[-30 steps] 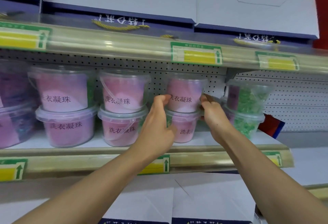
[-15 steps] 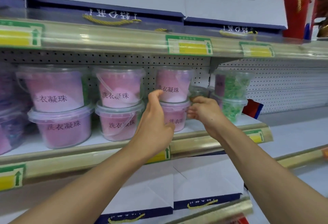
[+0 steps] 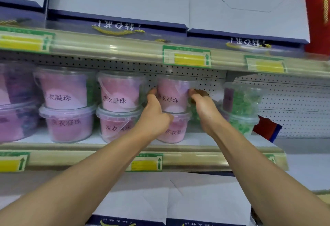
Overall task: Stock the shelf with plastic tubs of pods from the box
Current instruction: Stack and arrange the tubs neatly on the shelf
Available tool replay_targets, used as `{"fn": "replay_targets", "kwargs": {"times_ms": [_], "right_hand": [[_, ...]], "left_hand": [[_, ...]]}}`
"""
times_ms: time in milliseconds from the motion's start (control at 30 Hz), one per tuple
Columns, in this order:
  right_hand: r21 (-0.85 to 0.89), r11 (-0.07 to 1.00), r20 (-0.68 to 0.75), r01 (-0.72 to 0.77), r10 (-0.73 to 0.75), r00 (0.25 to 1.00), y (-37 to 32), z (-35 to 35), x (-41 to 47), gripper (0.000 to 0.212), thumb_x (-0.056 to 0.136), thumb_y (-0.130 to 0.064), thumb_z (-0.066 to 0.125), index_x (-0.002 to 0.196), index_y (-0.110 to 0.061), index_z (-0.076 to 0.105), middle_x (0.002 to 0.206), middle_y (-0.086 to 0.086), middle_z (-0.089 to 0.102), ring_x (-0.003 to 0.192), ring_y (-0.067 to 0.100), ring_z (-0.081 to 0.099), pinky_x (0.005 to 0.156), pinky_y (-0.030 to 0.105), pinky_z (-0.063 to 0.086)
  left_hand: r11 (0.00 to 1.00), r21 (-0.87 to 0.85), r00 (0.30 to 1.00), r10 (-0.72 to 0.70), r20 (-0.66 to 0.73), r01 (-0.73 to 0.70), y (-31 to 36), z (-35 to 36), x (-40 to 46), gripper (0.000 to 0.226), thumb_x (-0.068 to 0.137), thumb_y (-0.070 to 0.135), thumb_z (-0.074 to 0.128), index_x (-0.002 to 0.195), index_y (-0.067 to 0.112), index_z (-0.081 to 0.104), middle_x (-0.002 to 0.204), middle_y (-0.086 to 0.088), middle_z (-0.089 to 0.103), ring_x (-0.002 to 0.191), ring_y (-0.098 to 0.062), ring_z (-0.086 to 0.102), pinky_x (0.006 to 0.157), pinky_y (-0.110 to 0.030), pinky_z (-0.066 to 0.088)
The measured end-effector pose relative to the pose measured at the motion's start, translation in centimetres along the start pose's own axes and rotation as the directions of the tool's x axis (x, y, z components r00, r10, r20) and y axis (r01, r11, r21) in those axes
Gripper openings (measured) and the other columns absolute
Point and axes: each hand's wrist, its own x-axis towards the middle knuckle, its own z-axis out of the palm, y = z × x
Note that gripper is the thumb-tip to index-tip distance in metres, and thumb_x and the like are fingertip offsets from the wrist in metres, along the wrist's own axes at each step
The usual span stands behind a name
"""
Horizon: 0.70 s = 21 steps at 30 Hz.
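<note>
On the middle shelf [image 3: 125,148], against the perforated back panel [image 3: 205,78], an upper pink tub [image 3: 172,95] is gripped from both sides: the left hand [image 3: 154,116] is pressed to its left wall with the thumb raised, and the right hand [image 3: 203,106] is curled around its right wall. That tub sits on a lower pink tub [image 3: 174,130], apparently being squared up.

Left of the held tub, two further stacks of pink tubs [image 3: 119,93] are already placed, with purple tubs [image 3: 16,100] beyond them. Right of it stand stacked green tubs [image 3: 242,100]. Stocking looks well advanced; the box is not in view, so how many tubs remain cannot be told.

Above the held tub, only a narrow gap is left under the upper shelf rail [image 3: 125,52], so a third layer seems unlikely. Beside it, little room is left on either flank for the fingers. Open shelf appears only beyond the green tubs, near the shelf's end.
</note>
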Motion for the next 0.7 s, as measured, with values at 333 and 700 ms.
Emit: {"fn": "replay_targets", "kwargs": {"times_ms": [333,700], "right_hand": [[0.074,0.996,0.213,0.057,-0.072,0.974,1.5,-1.1,2.8,0.023,0.099,-0.018,0.036,0.082,-0.028,0.05,0.08,-0.006,0.05,0.073,0.012,0.046,0.064,0.025,0.033],[-0.021,1.0,0.228,-0.013,0.017,0.974,3.7,-2.1,2.0,0.036,0.091,-0.013,0.042,0.123,-0.015,0.058,0.124,0.004,0.06,0.118,0.025,0.051,0.107,0.045,0.036]], "left_hand": [[0.986,0.161,0.993,0.057,-0.108,-0.039,-0.7,1.3,-1.8,0.075,0.081,-0.007,0.055,0.141,0.018,0.019,0.128,0.011,0.036,0.115,-0.007,0.039,0.093,-0.023,0.031],[0.859,0.511,0.981,0.131,-0.141,-0.042,-1.4,1.5,-3.1,0.064,0.083,0.001,0.057,0.138,0.018,0.03,0.143,0.004,0.036,0.131,-0.01,0.034,0.099,-0.016,0.024]]}}
